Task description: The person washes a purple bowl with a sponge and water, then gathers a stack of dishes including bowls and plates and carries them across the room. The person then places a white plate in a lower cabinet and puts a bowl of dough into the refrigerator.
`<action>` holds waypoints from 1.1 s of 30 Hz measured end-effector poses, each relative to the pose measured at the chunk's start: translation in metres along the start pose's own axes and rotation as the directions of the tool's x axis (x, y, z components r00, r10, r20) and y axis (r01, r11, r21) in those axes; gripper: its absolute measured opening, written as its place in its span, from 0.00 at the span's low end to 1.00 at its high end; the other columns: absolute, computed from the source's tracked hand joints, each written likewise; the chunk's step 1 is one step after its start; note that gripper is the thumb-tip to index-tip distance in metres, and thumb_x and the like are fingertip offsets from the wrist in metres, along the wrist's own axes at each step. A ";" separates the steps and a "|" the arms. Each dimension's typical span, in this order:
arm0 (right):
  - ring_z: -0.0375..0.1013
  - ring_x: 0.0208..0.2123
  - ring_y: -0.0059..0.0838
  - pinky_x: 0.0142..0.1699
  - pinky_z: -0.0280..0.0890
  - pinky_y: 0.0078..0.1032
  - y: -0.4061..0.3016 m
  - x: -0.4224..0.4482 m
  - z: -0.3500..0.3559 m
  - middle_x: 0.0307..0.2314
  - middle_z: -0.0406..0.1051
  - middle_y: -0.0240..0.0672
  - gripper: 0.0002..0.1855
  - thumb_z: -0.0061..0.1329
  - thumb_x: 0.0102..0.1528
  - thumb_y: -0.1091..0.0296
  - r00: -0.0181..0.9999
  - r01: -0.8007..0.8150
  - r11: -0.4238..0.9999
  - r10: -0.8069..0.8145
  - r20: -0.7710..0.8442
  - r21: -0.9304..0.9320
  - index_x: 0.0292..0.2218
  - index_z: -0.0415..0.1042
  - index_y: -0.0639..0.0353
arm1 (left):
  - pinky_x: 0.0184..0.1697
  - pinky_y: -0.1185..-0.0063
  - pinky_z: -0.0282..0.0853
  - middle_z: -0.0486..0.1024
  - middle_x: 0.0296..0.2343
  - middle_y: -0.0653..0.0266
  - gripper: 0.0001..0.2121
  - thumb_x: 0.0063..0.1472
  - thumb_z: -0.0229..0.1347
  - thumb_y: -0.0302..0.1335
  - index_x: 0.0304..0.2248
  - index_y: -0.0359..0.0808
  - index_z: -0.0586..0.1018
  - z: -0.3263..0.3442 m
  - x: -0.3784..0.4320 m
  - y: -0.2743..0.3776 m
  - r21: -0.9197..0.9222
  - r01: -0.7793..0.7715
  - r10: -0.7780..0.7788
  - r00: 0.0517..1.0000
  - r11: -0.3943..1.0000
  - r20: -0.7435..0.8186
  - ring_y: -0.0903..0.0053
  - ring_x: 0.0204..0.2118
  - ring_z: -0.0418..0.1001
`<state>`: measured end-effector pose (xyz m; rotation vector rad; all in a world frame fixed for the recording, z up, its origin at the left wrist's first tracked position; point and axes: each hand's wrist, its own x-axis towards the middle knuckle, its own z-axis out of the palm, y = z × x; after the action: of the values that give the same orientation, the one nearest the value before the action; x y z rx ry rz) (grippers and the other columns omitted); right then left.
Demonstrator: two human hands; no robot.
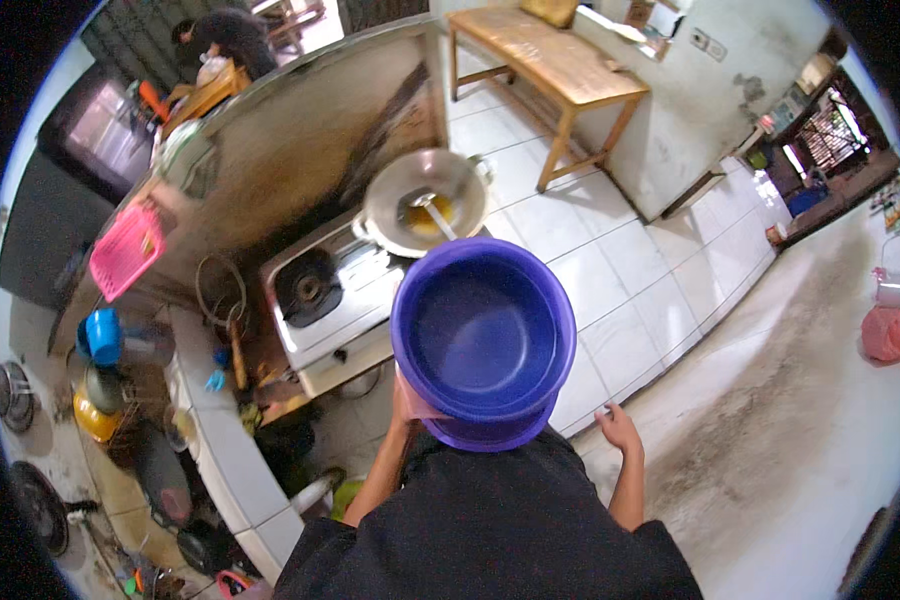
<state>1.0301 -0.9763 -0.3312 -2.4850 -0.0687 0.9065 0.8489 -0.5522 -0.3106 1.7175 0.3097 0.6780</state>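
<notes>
A purple plastic basin (487, 337) is held up in front of my chest by my left hand (403, 409), which grips its left side. A second purple rim (495, 435) shows below the first, as of another basin stacked under it. Part of my left hand is hidden by the basin. My right hand (621, 431) hangs off to the right with its fingers apart and nothing in it. Beyond the basin, a metal wok (390, 202) sits on the gas stove (367, 281). Yellowish oil (429, 217) and a metal spatula (439, 217) are in the wok.
The stove's left burner (307, 289) is bare. A soot-stained partition (307, 127) stands behind the stove. Left are a pink plastic basket (127, 251), blue cups (103, 337) and a tiled counter edge (229, 465). A wooden table (540, 60) stands ahead; another person (232, 37) is beyond the partition.
</notes>
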 end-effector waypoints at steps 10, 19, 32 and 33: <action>0.66 0.47 0.34 0.48 0.62 0.32 -0.041 0.033 -0.144 0.48 0.65 0.41 0.32 0.38 0.61 0.43 0.977 0.183 0.345 0.038 -0.208 0.921 0.58 0.57 0.55 | 0.56 0.74 0.61 0.67 0.51 0.61 0.23 0.64 0.47 0.32 0.58 0.37 0.61 0.252 0.132 0.005 -0.247 0.227 -0.187 0.967 0.942 0.173 0.74 0.51 0.66; 0.61 0.56 0.37 0.60 0.57 0.38 -0.035 0.158 -0.246 0.55 0.61 0.37 0.32 0.36 0.62 0.45 0.988 0.152 -0.041 0.008 -0.151 0.988 0.58 0.58 0.57 | 0.58 0.76 0.57 0.65 0.53 0.58 0.26 0.62 0.47 0.29 0.59 0.34 0.59 0.388 0.275 0.027 -0.345 0.574 -0.392 0.791 0.743 0.470 0.73 0.55 0.62; 0.65 0.52 0.36 0.57 0.62 0.35 0.005 0.260 -0.398 0.51 0.65 0.38 0.26 0.33 0.64 0.52 0.918 0.394 -0.369 0.206 -0.339 0.842 0.56 0.60 0.59 | 0.60 0.76 0.55 0.62 0.55 0.60 0.25 0.65 0.47 0.30 0.60 0.38 0.58 0.641 0.445 0.023 -0.104 0.676 -0.369 0.517 0.729 0.772 0.73 0.58 0.58; 0.65 0.53 0.37 0.57 0.61 0.36 0.025 0.274 -0.406 0.52 0.64 0.38 0.26 0.33 0.64 0.52 0.911 0.404 -0.334 0.235 -0.340 0.852 0.56 0.59 0.59 | 0.60 0.76 0.54 0.62 0.55 0.61 0.24 0.65 0.46 0.30 0.59 0.37 0.59 0.668 0.450 0.017 -0.107 0.681 -0.357 0.504 0.724 0.787 0.74 0.58 0.58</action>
<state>1.4913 -1.1159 -0.2379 -0.7398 0.4826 0.0054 1.5968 -0.8455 -0.2562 1.2307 0.1019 -0.4272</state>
